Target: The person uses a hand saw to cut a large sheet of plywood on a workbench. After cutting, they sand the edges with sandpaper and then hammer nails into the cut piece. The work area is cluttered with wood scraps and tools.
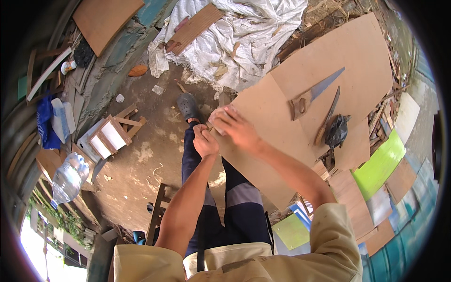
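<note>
Down below ran the brown ground (141,183), and over it, to my right, spread the big brown board (253,155), its left edge right there at my hands! Past its upper left edge sprawled the crumpled white sheet (263,42), a ridged plank (199,28) lying on it. Out beyond the board's lower right edge, a bright green panel (379,165) lay among the scraps. Then the tools: a saw (324,87) lay on the board, handle near the middle, blade aimed toward the upper right corner. Just beside it, nearer the lower right edge, a long knife (334,104) lay with its handle toward me. And here was my right hand (237,128), at the left edge, fingers bent and close together over a pale scrap. Just beside it came my left hand (206,142), fingers curled in at that same edge; what they pinched, if anything, I could not tell. Next to the knife sat a black bag (337,131), bunched up. Smallest of all, the pale scrap (217,117) showed at the left edge, partly hidden under my right fingers.
</note>
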Demonstrator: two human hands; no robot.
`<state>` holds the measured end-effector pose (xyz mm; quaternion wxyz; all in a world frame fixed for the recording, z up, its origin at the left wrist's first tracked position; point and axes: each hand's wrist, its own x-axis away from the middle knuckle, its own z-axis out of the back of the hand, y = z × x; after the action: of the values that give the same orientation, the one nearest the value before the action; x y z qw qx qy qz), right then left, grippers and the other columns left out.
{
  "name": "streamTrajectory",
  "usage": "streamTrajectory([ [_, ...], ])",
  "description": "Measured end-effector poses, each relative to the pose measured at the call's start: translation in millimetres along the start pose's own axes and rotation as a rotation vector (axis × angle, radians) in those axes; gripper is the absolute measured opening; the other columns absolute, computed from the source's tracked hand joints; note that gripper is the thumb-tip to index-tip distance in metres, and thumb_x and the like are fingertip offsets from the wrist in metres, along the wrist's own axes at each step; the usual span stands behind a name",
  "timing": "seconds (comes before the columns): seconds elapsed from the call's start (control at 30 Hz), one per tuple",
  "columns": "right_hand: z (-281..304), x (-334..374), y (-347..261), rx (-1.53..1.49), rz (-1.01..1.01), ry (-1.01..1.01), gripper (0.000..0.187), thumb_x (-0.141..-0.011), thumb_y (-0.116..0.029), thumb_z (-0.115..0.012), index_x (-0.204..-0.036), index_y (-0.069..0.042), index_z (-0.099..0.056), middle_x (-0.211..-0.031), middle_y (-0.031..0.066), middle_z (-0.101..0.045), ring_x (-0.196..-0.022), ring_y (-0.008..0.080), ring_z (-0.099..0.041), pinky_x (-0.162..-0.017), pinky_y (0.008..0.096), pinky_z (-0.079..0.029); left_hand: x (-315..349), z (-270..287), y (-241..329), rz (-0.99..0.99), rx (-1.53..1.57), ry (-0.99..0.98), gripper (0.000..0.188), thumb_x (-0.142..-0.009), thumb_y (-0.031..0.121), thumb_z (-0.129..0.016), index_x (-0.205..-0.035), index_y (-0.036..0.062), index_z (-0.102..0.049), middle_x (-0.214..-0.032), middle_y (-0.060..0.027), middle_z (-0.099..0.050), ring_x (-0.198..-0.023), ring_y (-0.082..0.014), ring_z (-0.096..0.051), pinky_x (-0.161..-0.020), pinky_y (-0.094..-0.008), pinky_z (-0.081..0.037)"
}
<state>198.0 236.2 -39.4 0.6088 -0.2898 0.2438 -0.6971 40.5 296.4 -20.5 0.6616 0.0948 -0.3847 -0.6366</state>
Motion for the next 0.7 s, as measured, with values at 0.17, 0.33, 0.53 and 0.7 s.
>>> streamTrajectory([
  [0.17,0,-17,21,0.172,-0.261,-0.085,0.053,-0.085,-0.001,-0.062,-0.135,-0.020,-0.062,-0.149,0.0076,-0.054,-0.147,0.0347,-0.039,-0.123,0.0506,-0.030,2,-5,4,0.045,-0.044,-0.026,0.025,-0.098,0.020,-0.039,-0.100,0.0034,-0.058,-0.092,-0.0242,-0.067,-0.087,-0.0487,-0.064,-0.079,-0.0538,-0.048],
  [0.33,-1,-3,-1,0.000,-0.078,0.018,0.045,-0.088,-0.007,-0.061,-0.130,-0.020,-0.066,-0.140,0.0065,-0.060,-0.144,0.0343,-0.044,-0.119,0.0521,-0.035,5,1,-3,0.033,-0.079,-0.005,0.026,-0.098,0.023,-0.040,-0.099,0.0047,-0.059,-0.090,-0.0231,-0.068,-0.084,-0.0479,-0.065,-0.075,-0.0546,-0.048],
  [0.53,-2,-2,-29,0.106,-0.135,0.031,0.038,-0.087,-0.008,-0.063,-0.123,-0.019,-0.068,-0.134,0.0062,-0.062,-0.139,0.0323,-0.049,-0.118,0.0530,-0.036,-6,-1,-8,-0.046,-0.116,0.032,0.025,-0.099,0.023,-0.041,-0.099,0.0068,-0.059,-0.089,-0.0216,-0.069,-0.081,-0.0475,-0.065,-0.074,-0.0557,-0.048],
  [0.7,19,-14,42,0.213,-0.297,0.098,0.030,-0.088,-0.013,-0.065,-0.118,-0.019,-0.069,-0.128,0.0047,-0.063,-0.137,0.0355,-0.050,-0.119,0.0511,-0.036,3,-7,3,-0.019,-0.168,0.015,0.023,-0.099,0.024,-0.041,-0.099,0.0086,-0.059,-0.090,-0.0212,-0.069,-0.079,-0.0469,-0.065,-0.072,-0.0560,-0.048],
])
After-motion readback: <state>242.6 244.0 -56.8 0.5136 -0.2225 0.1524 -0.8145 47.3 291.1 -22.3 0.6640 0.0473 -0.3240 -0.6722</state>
